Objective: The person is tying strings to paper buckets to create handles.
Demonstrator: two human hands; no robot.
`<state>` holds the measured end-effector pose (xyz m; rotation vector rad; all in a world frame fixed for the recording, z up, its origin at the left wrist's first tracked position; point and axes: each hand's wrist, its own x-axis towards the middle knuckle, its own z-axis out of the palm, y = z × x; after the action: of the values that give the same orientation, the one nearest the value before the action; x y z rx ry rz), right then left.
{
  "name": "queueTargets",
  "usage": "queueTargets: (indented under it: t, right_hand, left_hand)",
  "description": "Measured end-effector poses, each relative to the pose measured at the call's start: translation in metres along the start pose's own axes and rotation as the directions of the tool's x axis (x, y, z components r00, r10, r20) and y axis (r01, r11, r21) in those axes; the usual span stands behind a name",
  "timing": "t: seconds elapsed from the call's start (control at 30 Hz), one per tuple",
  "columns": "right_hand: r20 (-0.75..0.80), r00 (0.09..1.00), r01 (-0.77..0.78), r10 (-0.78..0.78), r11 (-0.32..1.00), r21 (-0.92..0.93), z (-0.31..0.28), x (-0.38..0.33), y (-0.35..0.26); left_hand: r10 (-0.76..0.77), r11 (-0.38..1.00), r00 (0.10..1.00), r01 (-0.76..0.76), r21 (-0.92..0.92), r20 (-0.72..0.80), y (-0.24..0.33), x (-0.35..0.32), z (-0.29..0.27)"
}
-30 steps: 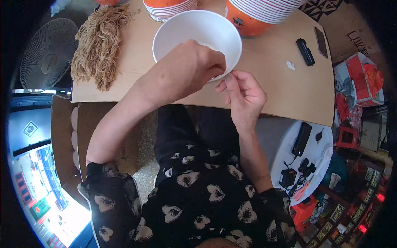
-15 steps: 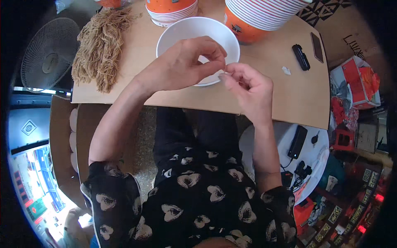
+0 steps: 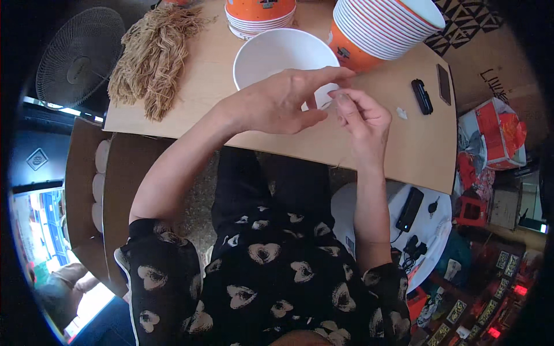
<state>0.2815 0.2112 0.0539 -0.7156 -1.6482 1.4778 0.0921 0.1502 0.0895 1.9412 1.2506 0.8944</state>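
Observation:
My left hand [image 3: 274, 104] hovers over the near rim of a white paper bucket [image 3: 259, 60], its fingers and thumb spread apart and nothing gripped between them. Just to its right, my right hand [image 3: 369, 118] is closed in a pinch, thumb against index finger. A small pale bit shows at those fingertips, too small to name. The bucket stands upright on the table, and my left hand hides part of its near side and inside.
Brown noodle-like strands [image 3: 156, 63] lie in a heap at the table's [image 3: 277, 144] left. Behind stand stacked orange buckets [image 3: 259, 11] and a taller tilted stack [image 3: 381, 29]. A black case [image 3: 422, 96], a phone [image 3: 443, 83] and a white scrap [image 3: 402, 113] lie at right.
My left fingers, earlier bent in toward my right fingertips, have opened and drawn apart from them. The right hand stays pinched, slightly farther right in a view that has shifted a little.

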Motion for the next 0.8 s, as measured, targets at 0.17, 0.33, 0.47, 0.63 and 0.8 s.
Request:
queueTargets:
  t: [0.17,0.33,0.47,0.63,0.8]
  right_hand:
    - [-0.032,0.997,0.078,-0.077,0.996,0.046,0.013,-0.002,0.0]
    - [0.0,0.996,0.085,-0.086,0.995,-0.06,0.021,0.001,-0.008]
    - [-0.003,0.997,0.071,-0.071,0.997,0.018,0.031,0.0,-0.007]
    - [0.01,0.998,0.069,-0.069,0.997,-0.024,0.041,-0.001,-0.01]
    - [-0.025,0.99,0.134,-0.138,0.983,-0.126,0.028,0.0,-0.004]
  left_hand:
    - [-0.035,0.997,0.992,0.043,0.069,-0.118,0.002,-0.014,-0.001]
    - [0.003,0.995,0.986,0.014,0.1,-0.167,-0.007,-0.024,-0.004]
    - [0.013,0.991,0.982,0.013,0.136,-0.189,-0.004,-0.032,-0.008]
    - [0.029,0.957,0.957,0.057,0.283,-0.289,-0.002,-0.045,-0.008]
    - [0.032,0.992,0.915,0.021,0.128,-0.402,-0.001,-0.031,0.008]
